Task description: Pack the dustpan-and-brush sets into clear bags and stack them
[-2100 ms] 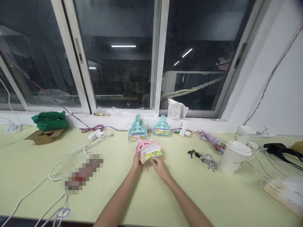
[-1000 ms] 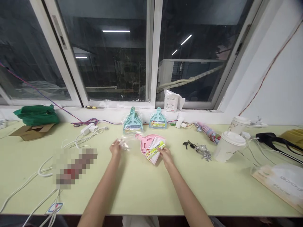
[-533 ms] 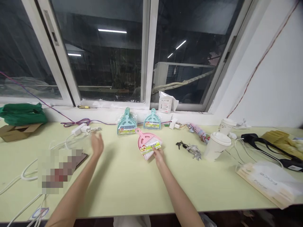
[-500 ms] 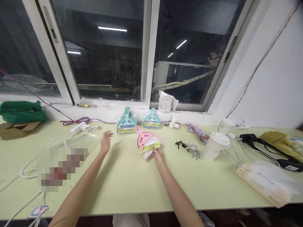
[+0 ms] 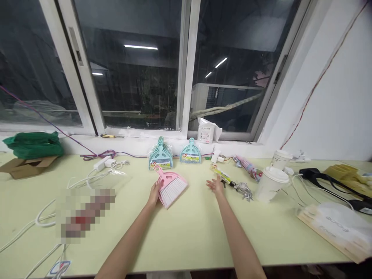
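On the table [image 5: 180,236], the left hand [image 5: 155,193] has its grip clamped on the near-left edge of the pink dustpan [image 5: 165,177], where a light pinch on the rim, clear of the bristles, should best steady the white-bristled brush [image 5: 174,190]. The right hand [image 5: 215,186] has its fingers spread apart, just beside the yellow-green label strip [image 5: 223,175] near the bunch of keys [image 5: 244,190]; contact cannot be told, so both are best left undragged. Beyond stand the stacked teal dustpan sets [image 5: 160,157], which the pink handle should not knock.
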The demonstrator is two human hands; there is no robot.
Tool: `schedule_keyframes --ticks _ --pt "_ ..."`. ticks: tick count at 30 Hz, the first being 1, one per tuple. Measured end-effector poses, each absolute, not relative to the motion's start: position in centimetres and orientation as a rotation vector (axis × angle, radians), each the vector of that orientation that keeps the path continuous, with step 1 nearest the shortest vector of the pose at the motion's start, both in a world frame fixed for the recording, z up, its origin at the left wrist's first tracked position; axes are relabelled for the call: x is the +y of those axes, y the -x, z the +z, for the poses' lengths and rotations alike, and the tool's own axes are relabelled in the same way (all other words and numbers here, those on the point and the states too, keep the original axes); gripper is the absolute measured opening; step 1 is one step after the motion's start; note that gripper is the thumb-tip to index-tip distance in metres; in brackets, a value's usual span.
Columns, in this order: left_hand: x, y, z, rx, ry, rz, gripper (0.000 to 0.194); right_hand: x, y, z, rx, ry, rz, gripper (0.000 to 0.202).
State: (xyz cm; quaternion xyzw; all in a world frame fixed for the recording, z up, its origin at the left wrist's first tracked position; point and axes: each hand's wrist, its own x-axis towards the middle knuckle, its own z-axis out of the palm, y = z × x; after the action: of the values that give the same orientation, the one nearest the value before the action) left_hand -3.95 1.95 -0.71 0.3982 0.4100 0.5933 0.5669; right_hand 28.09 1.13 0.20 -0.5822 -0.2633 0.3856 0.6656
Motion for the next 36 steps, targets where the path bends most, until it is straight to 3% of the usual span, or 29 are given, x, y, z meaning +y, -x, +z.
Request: schedule_keyframes --ticks 3,8,12,21,28,32,36 --pt "1.4 3.2 -0.6 0.966 -0.99 1.394 0.056 0.0 -26.8 0.8 -0.673 1.468 0.848 0.047" --pt "-0.6 0.8 -0.2 0.93 -1.209 1.332 0.046 -2.8 -17.0 0.8 -1.509 1.428 0.357 0.023" --pt "-1.4 0.4 0.1 0.971 -1.313 1.365 0.042 -3.0 -12.2 2.1 -1.726 1.583 0.145 0.024" --pt "-1.3 0.7 2.9 0.877 -1.484 1.316 0.05 -2.0 -13.6 4.5 -1.52 1.558 0.168 0.011" --pt "-1.6 0.7 5.2 0.842 -1.51 1.064 0.053 -2.4 -15.5 4.9 -1.523 1.519 0.315 0.017" --pt "-1.9 0.8 6.0 0.92 -1.566 1.166 0.052 -1.7 -16.2 5.2 -1.508 1.485 0.491 0.02" --pt "-1.8 1.8 6.6 0.898 -1.561 0.952 0.063 -1.5 -16.3 5.6 -1.517 1.512 0.507 0.019"
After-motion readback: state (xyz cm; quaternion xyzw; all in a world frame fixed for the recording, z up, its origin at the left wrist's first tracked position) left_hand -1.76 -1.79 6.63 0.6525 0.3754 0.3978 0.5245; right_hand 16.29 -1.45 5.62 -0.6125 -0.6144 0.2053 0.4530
